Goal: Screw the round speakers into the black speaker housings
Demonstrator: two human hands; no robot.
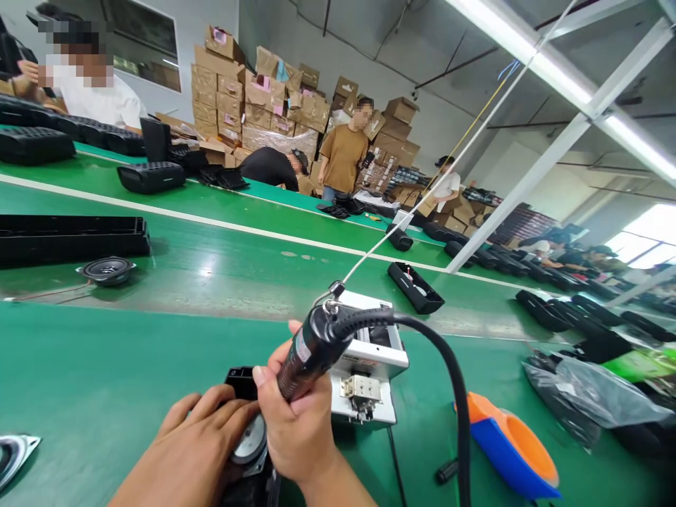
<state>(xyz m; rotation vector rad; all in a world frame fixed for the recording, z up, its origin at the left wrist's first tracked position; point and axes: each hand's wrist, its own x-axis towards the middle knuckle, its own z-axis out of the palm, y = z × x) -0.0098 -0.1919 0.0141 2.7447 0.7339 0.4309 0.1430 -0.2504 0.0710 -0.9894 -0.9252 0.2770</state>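
My right hand [296, 422] grips a black electric screwdriver [311, 348], held upright with its tip down over a speaker driver [251, 440] in a black housing [241, 384]. A thick black cable [448, 373] loops from the tool's top, and a thin cord [422, 197] runs up from it to the overhead frame. My left hand [195, 443] lies flat on the housing, beside the driver. Both are at the near edge of the green bench [105, 380].
A white screw feeder box [370, 366] stands just behind my hands. An orange-and-blue scoop-shaped bin [507, 451] lies at right. On the conveyor sit a loose speaker [107, 270] and black housings [68, 238]. Other people work across the line, in front of stacked cartons.
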